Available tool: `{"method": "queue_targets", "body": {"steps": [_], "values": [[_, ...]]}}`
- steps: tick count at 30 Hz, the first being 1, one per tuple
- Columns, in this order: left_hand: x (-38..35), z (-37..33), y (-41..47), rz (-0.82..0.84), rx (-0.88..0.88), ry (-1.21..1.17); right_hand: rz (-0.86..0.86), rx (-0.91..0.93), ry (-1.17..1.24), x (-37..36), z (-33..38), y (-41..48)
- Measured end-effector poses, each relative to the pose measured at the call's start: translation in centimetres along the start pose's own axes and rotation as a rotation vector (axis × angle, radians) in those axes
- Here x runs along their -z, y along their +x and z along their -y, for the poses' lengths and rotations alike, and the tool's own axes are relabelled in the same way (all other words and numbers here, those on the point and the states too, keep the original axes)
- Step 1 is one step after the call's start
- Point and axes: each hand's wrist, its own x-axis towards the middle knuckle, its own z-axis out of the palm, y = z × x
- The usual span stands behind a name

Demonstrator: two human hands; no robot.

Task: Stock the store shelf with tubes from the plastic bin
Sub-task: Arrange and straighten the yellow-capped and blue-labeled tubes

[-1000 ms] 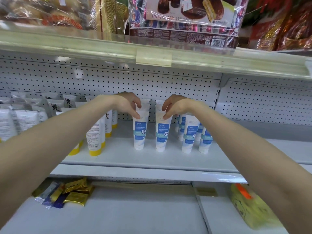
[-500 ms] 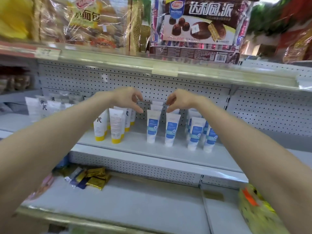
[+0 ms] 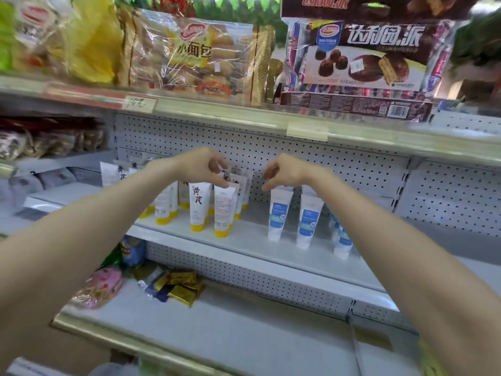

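Hands lifted off blue-label tubes: left hand leftward, right hand just above; fingers loosely curled, empty. Risk: retreating forearm topples them.

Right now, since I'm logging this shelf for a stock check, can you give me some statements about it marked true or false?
1. The blue-label tubes stand cap down on the shelf. True.
2. The yellow-capped tubes stand right of the blue-label ones. False: they stand left of them.
3. The right hand holds a lifted tube. False: it hovers over the blue-label tubes, holding nothing.
4. Gold packets lie on the level below. True.
5. The level above the tubes is bare. False: snack packs sit there.
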Motion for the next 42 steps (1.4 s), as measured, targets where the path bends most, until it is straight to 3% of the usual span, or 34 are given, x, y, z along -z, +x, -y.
{"method": "queue_targets", "body": {"steps": [10,21,32,42], "values": [[1.8,6.8,2.6,0.025,-0.026,-0.023,-0.037,-0.067,0.031,-2.8,2.2,6.7],[3.3,13.9,10.9,0.152,-0.169,0.004,-0.066,-0.327,-0.021,-3.9,3.3,13.2],[0.2,16.2,20.5,0.170,-0.166,-0.019,-0.108,-0.325,0.073,-4.2,-2.6,20.6],[-2.2,16.8,26.4,0.210,-0.134,0.063,-0.093,-0.344,-0.006,-5.7,-7.4,25.4]]}}
